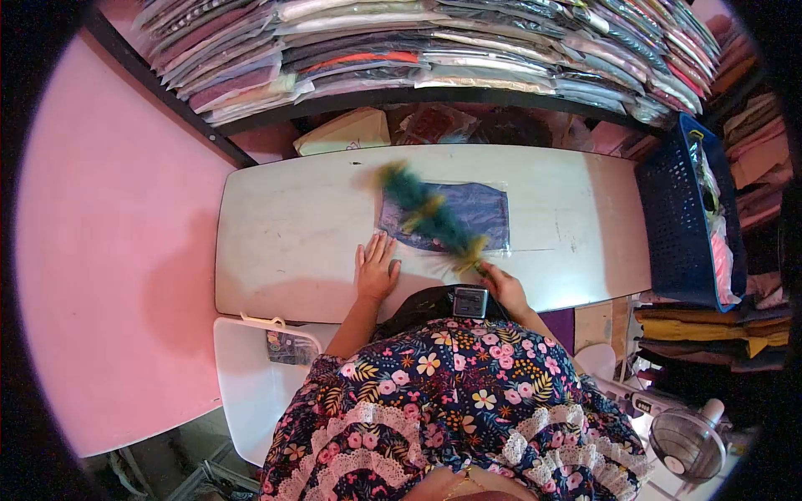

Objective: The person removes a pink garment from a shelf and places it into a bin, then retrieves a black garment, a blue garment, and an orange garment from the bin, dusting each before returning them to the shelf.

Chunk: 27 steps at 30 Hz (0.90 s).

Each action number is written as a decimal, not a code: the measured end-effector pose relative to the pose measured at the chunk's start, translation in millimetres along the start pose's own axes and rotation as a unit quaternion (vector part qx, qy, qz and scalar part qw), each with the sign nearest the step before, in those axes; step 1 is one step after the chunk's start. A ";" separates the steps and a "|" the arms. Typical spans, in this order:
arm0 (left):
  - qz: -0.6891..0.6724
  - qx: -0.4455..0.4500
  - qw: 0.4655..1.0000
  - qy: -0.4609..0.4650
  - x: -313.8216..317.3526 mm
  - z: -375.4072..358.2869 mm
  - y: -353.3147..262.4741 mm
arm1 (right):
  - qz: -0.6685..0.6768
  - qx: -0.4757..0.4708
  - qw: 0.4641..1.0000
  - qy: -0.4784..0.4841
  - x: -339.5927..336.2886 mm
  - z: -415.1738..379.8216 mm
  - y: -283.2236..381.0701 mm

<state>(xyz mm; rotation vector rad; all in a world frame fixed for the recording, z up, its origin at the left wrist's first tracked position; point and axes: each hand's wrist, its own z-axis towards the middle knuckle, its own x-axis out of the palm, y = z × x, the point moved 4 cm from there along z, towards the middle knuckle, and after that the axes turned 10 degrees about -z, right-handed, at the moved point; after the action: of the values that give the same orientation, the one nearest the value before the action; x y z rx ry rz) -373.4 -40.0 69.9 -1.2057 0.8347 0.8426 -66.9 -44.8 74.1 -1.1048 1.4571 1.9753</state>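
Note:
My right hand (504,288) is wrapped round the handle of a fluffy green and yellow duster (430,215), which is blurred by motion. The duster slants up and to the left across a folded blue garment (480,209) in a clear plastic bag, hiding part of it. Flat on the white table (292,225), my left hand (378,265) has its fingers stretched out, with the fingertips right at the lower left corner of the bag.
A shelf above the far edge holds stacks of bagged folded clothes (351,58). At the right end stands a blue perforated basket (681,217) with plastic packets. A white bin (251,392) sits below the table's near left edge. Lower right is a fan (685,442).

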 end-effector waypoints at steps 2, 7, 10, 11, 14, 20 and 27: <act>-0.008 -0.007 1.000 -0.004 2.2 -0.8 4.8 | -0.022 0.012 0.999 0.036 -3.2 1.8 4.4; -0.008 -0.005 1.000 0.002 -3.8 2.5 -0.7 | -0.063 0.217 0.974 -0.007 -12.9 3.9 -22.8; -0.006 -0.002 1.000 -0.001 -3.0 2.1 -0.4 | -0.029 0.214 0.974 -0.063 -22.5 -2.5 -28.7; -0.005 -0.001 1.000 -0.002 -2.3 1.8 0.2 | 0.000 0.196 0.978 -0.077 -24.1 -6.5 -27.4; -0.007 -0.003 1.000 -0.001 -5.8 2.4 -2.7 | -0.040 0.103 0.994 0.019 -12.0 -14.8 -13.6; -0.006 0.018 1.000 -0.009 -7.0 3.7 -1.7 | -0.113 0.274 0.952 -0.073 -38.4 -13.1 -70.3; -0.139 -0.023 0.979 -0.145 -31.8 47.5 44.6 | -0.056 0.373 0.911 -0.170 -49.1 -12.8 -116.0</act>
<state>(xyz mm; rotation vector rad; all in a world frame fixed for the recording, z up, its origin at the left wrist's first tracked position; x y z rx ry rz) -422.9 10.3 86.3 -1.1730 0.4015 0.7859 51.9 -11.9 45.3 -0.4610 1.6743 1.2443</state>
